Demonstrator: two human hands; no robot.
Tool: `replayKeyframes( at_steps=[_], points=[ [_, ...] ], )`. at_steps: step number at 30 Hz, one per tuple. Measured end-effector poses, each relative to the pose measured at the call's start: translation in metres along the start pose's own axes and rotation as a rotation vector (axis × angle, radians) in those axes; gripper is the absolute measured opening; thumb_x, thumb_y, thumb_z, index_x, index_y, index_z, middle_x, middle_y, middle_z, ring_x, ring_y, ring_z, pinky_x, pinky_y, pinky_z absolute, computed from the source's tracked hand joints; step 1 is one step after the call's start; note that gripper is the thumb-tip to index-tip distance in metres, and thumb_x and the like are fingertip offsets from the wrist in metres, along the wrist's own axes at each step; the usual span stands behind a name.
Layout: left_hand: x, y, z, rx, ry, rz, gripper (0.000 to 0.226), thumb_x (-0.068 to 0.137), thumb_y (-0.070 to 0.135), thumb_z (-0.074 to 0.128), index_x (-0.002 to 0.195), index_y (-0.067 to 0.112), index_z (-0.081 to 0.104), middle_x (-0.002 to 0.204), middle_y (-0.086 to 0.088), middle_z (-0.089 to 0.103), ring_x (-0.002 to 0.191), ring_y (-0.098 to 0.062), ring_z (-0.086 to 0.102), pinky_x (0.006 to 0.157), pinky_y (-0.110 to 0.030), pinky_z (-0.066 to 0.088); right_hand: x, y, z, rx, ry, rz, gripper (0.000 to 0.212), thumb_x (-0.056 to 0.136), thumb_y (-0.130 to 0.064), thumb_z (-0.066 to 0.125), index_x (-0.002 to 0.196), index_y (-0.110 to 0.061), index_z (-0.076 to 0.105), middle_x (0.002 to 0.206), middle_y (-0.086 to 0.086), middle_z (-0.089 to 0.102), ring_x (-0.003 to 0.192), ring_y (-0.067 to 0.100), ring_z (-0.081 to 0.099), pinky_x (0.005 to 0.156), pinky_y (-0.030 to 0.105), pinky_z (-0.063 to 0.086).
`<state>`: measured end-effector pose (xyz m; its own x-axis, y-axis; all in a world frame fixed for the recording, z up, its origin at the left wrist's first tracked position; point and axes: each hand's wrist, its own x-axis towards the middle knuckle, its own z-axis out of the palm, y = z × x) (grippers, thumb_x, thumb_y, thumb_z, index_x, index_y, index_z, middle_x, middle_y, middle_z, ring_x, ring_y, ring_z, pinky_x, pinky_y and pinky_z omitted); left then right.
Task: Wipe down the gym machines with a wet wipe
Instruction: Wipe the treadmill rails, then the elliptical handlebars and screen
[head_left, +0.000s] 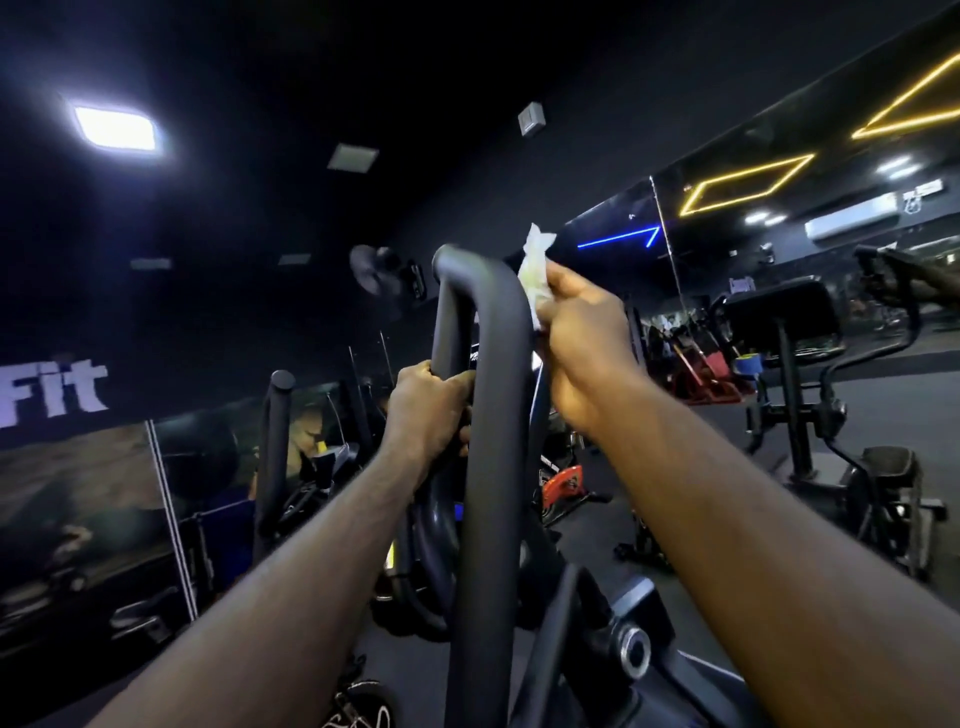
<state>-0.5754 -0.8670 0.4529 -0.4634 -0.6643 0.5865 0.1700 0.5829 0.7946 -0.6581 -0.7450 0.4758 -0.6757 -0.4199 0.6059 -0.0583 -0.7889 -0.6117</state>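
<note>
One black looped handlebar (488, 415) of a gym machine stands upright at centre frame. One lit ceiling panel (117, 127) is at upper left. Two bare forearms reach forward and up, one on either side of the loop. Left hand (423, 410): fingers curled round the loop's far limb, grasping it. Right hand (587, 343): raised higher, pinching one crumpled white wet wipe (535, 265) by the loop's top bend on its right side. Whether the wipe touches the bar cannot be told.
</note>
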Motion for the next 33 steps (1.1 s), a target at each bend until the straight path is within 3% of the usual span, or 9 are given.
replayKeyframes(
  at_steps=[4, 8, 11, 14, 20, 23, 26, 28, 33],
  points=[
    [0.002, -0.002, -0.001, -0.001, 0.0, 0.017, 0.005, 0.094, 0.0, 0.064, 0.089, -0.001, 0.063, 0.053, -0.002, 0.06, 0.041, -0.013, 0.05, 0.037, -0.022, 0.041, 0.019, -0.009, 0.012, 0.154, -0.121, 0.253, 0.021, 0.1, -0.02, 0.067, 0.116, -0.019, 0.081, 0.103, 0.01, 0.078, 0.077, 0.019, 0.071, 0.069, 0.034, 0.063],
    [0.008, -0.006, 0.001, -0.019, -0.023, 0.031, 0.019, 0.094, -0.004, 0.063, 0.078, 0.002, 0.056, 0.05, -0.001, 0.055, 0.038, -0.012, 0.047, 0.036, -0.021, 0.038, 0.013, 0.012, -0.024, 0.199, -0.207, 0.26, 0.051, 0.1, 0.01, 0.031, 0.126, -0.01, 0.07, 0.122, 0.02, 0.066, 0.106, 0.029, 0.056, 0.105, 0.038, 0.048],
    [0.008, -0.007, 0.001, -0.009, -0.03, 0.036, 0.017, 0.094, -0.003, 0.061, 0.079, 0.003, 0.056, 0.05, -0.001, 0.056, 0.038, -0.013, 0.047, 0.036, -0.021, 0.038, 0.036, 0.007, -0.011, 0.228, -0.122, 0.252, 0.052, 0.094, 0.013, 0.033, 0.127, -0.006, 0.07, 0.123, 0.02, 0.065, 0.096, 0.031, 0.048, 0.088, 0.037, 0.045],
    [0.007, -0.007, 0.0, -0.039, -0.04, 0.031, 0.019, 0.094, -0.005, 0.06, 0.078, 0.003, 0.055, 0.049, 0.0, 0.055, 0.038, -0.013, 0.047, 0.037, -0.022, 0.039, 0.047, -0.003, 0.007, 0.209, -0.096, 0.269, 0.036, 0.096, 0.004, 0.051, 0.123, -0.005, 0.074, 0.128, 0.023, 0.068, 0.093, 0.032, 0.063, 0.074, 0.037, 0.059],
    [0.006, -0.005, 0.001, -0.038, -0.047, 0.046, 0.004, 0.093, -0.001, 0.064, 0.092, -0.004, 0.064, 0.062, -0.014, 0.059, 0.046, -0.02, 0.05, 0.039, -0.024, 0.041, -0.017, 0.008, -0.031, 0.077, -0.247, 0.153, 0.056, 0.099, 0.016, 0.035, 0.139, -0.012, 0.063, 0.126, 0.007, 0.072, 0.106, 0.022, 0.069, 0.092, 0.029, 0.059],
    [0.01, -0.008, -0.001, -0.025, -0.037, 0.038, 0.023, 0.092, 0.004, 0.068, 0.099, -0.017, 0.062, 0.067, -0.023, 0.064, 0.056, -0.026, 0.057, 0.045, -0.033, 0.05, -0.022, 0.003, -0.029, -0.018, -0.215, 0.057, 0.06, 0.096, 0.02, 0.035, 0.142, -0.01, 0.06, 0.127, 0.008, 0.074, 0.123, 0.026, 0.067, 0.107, 0.039, 0.053],
    [0.011, -0.011, -0.006, -0.007, -0.047, 0.032, 0.027, 0.091, 0.011, 0.072, 0.105, -0.011, 0.066, 0.087, -0.033, 0.072, 0.064, -0.031, 0.063, 0.058, -0.043, 0.056, -0.021, 0.001, -0.005, -0.128, -0.143, -0.049, 0.06, 0.1, 0.014, 0.04, 0.143, -0.022, 0.063, 0.129, -0.001, 0.073, 0.124, 0.023, 0.067, 0.103, 0.038, 0.055],
    [0.011, -0.012, -0.005, -0.035, -0.061, 0.03, 0.03, 0.092, 0.017, 0.072, 0.104, -0.009, 0.065, 0.082, -0.031, 0.071, 0.063, -0.03, 0.062, 0.051, -0.036, 0.054, -0.035, 0.009, -0.005, -0.247, -0.065, -0.162, 0.066, 0.098, 0.014, 0.039, 0.14, -0.031, 0.065, 0.134, -0.007, 0.07, 0.126, 0.017, 0.065, 0.108, 0.044, 0.053],
    [0.014, -0.016, -0.007, -0.285, -0.185, -0.038, 0.061, 0.085, 0.059, 0.07, 0.092, -0.001, 0.065, 0.065, -0.018, 0.056, 0.048, -0.026, 0.049, 0.047, -0.031, 0.043, -0.105, 0.041, -0.021, -0.363, -0.006, -0.254, 0.057, 0.106, 0.005, 0.045, 0.135, -0.041, 0.061, 0.126, -0.011, 0.071, 0.115, 0.0, 0.062, 0.109, 0.031, 0.049]
  ],
)
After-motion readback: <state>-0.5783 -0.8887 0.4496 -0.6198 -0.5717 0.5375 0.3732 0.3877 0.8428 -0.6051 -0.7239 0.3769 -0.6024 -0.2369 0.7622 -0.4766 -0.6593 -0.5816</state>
